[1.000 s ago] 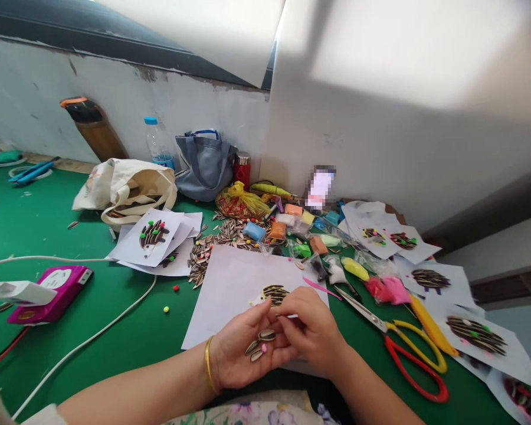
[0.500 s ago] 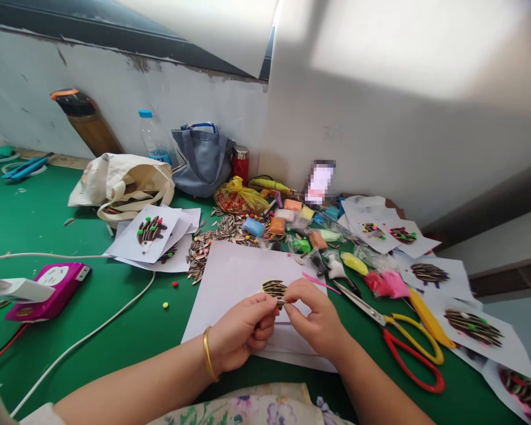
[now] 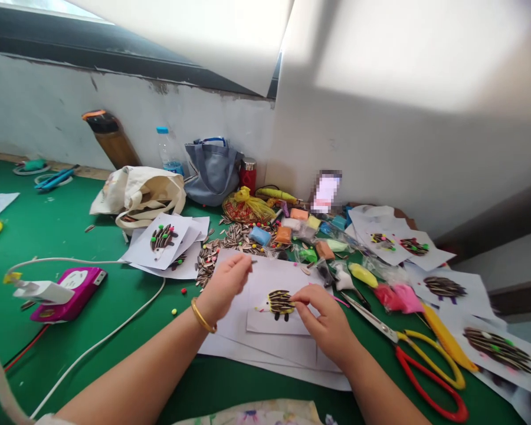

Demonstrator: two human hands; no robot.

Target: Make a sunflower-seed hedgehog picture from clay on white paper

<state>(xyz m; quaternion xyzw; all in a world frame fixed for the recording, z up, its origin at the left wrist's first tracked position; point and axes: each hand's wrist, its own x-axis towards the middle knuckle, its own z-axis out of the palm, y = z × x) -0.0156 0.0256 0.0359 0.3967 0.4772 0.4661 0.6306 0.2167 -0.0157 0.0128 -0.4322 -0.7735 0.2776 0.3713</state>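
A hedgehog picture (image 3: pixel 280 302) of striped sunflower seeds set in yellow clay, with dark feet, lies on a small white card (image 3: pixel 265 325) on larger white sheets. My right hand (image 3: pixel 325 321) is at its right edge, thumb and forefinger pinched against the seeds; whatever is between them is hidden. My left hand (image 3: pixel 227 283), with a gold bangle at the wrist, is raised above the paper to the upper left. Its fingers are closed, and a small dark tip like a sunflower seed (image 3: pixel 253 261) sticks out of them.
Loose sunflower seeds (image 3: pixel 234 239) and bagged coloured clay (image 3: pixel 260 236) lie beyond the paper. Open scissors (image 3: pixel 407 337) rest at the right, beside finished seed cards (image 3: pixel 458 268). A purple adapter (image 3: pixel 77 289) with a white cable, a cloth bag (image 3: pixel 110 192) and stacked cards (image 3: pixel 141 251) stand left.
My hands have parted: the left moved up and left, away from the right. My right hand stays by the hedgehog picture, which now shows more fully. The view has shifted slightly.
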